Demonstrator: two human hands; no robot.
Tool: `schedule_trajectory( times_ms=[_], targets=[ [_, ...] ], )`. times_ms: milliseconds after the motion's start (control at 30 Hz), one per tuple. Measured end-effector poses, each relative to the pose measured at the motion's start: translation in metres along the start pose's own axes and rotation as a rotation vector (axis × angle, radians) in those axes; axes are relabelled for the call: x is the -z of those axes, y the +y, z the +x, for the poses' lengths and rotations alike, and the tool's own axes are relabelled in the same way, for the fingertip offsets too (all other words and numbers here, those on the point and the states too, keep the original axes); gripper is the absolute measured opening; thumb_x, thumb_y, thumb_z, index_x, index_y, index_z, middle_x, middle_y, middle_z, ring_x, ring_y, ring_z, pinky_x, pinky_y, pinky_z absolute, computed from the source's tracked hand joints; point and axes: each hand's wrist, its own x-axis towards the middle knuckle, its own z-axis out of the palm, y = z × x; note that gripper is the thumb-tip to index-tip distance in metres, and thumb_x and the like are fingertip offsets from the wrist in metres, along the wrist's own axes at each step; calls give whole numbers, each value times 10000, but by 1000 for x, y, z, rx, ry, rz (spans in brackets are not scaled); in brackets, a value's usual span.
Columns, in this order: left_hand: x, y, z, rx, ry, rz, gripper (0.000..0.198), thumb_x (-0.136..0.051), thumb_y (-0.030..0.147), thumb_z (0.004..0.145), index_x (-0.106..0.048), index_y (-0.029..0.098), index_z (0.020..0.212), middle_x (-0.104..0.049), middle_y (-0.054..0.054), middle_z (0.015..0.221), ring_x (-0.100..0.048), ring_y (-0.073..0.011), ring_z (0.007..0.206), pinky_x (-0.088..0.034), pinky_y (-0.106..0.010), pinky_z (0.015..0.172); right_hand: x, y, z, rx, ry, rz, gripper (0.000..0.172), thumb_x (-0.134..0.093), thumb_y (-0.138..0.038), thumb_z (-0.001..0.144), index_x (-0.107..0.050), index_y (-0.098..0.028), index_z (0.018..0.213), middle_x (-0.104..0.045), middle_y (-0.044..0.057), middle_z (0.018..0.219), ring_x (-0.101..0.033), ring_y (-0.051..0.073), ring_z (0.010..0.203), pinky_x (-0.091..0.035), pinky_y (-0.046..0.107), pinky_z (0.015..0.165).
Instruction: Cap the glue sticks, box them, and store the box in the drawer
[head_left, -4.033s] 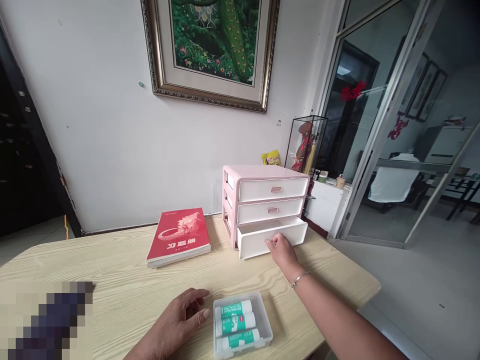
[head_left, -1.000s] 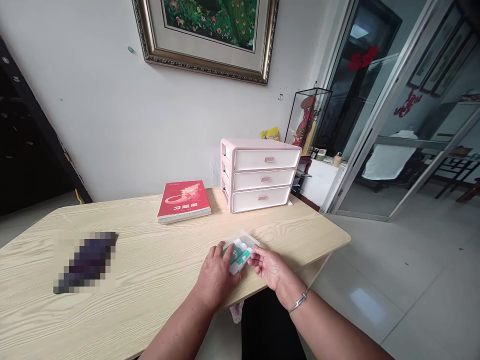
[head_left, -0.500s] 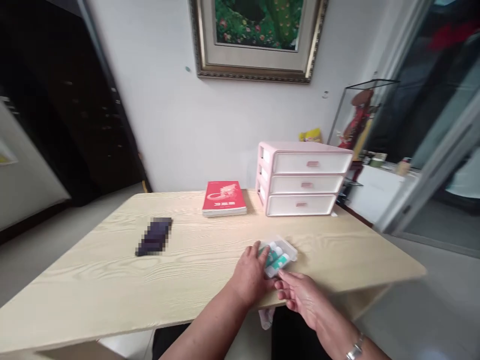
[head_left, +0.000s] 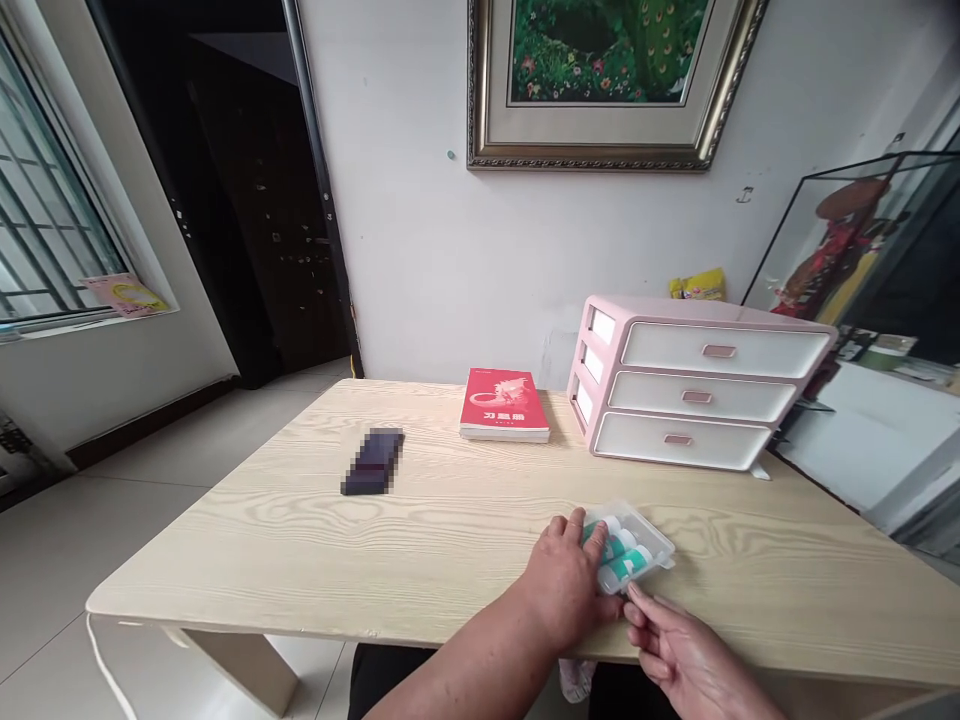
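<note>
On the table near its front edge lies a small clear plastic case (head_left: 654, 535) holding several white tubes (head_left: 627, 566) with green labels. My left hand (head_left: 564, 580) grips the left side of the case, its fingers over the top and its thumb along the near side. My right hand (head_left: 679, 640) is at the near edge of the case, fingers curled and the thumb and fingertip pinched against that edge. Part of the case and the tubes is hidden beneath my left fingers.
A red book (head_left: 505, 402) lies toward the back of the wooden table (head_left: 300, 560). To its right stands a pink and white three-drawer unit (head_left: 697, 385). A dark pixelated object (head_left: 373, 462) lies at the left. A framed picture (head_left: 600, 150) hangs on the wall.
My view has turned left, so everything sits further right in the picture. Both hands stay at the case with nearly the same grip.
</note>
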Motion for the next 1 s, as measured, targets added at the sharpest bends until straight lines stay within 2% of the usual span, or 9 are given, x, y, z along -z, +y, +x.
schedule_trajectory(
  times_ms=[133,233,500,600,700,800,900,1000],
  targets=[
    [1,0,0,-9,0,8,917,-598,672,779,-357,173,1510,-318,-168,1545,-412,-367,1286,-391,-452,1092,-1,2,-3,-6,28,23,305,-843,-333,721,-627,-167,859,-680,24,765,-656,115,640,-399,140,403],
    [2,1,0,-10,-10,17,903,-598,650,791,-348,170,1514,-307,-174,1551,-412,-368,1285,-392,-453,1089,-5,4,-5,-27,76,67,298,-840,-289,723,-636,-161,898,-709,54,820,-677,131,670,-443,152,434],
    [4,5,0,11,-32,36,906,-622,628,779,-355,166,1510,-294,-181,1560,-406,-373,1283,-392,-467,1087,-19,2,-7,-19,69,200,242,-794,-209,749,-556,-172,765,-584,-32,606,-531,63,471,-331,130,349],
    [5,4,0,-2,-30,61,870,-638,574,785,-370,159,1501,-299,-184,1554,-419,-368,1279,-393,-457,1087,-26,2,-11,-4,36,177,236,-772,-279,775,-560,-178,799,-605,-19,643,-591,95,535,-423,162,414],
    [5,2,-2,-4,5,27,864,-670,561,753,-393,190,1483,-328,-165,1538,-420,-357,1290,-394,-444,1088,-23,2,-16,3,-4,91,317,-756,-428,783,-569,-181,850,-630,-5,691,-616,120,572,-462,201,458],
    [5,2,-5,-9,72,-20,834,-688,530,733,-423,213,1457,-361,-159,1517,-412,-355,1306,-359,-460,1112,-10,1,-18,70,11,48,395,-784,-485,736,-528,-200,832,-589,-44,666,-582,100,537,-430,194,452],
    [6,3,-6,-30,118,-23,811,-714,434,713,-448,167,1432,-387,-195,1494,-378,-369,1338,-288,-501,1149,5,-4,-19,216,61,-31,421,-763,-523,738,-493,-205,799,-557,-55,653,-570,100,534,-398,193,438],
    [8,1,-4,-54,118,-48,719,-682,398,761,-475,151,1403,-443,-195,1447,-414,-351,1315,-333,-503,1127,15,-8,-18,359,136,-241,411,-685,-570,780,-508,-201,809,-561,-29,684,-588,134,573,-371,203,401]
  ],
)
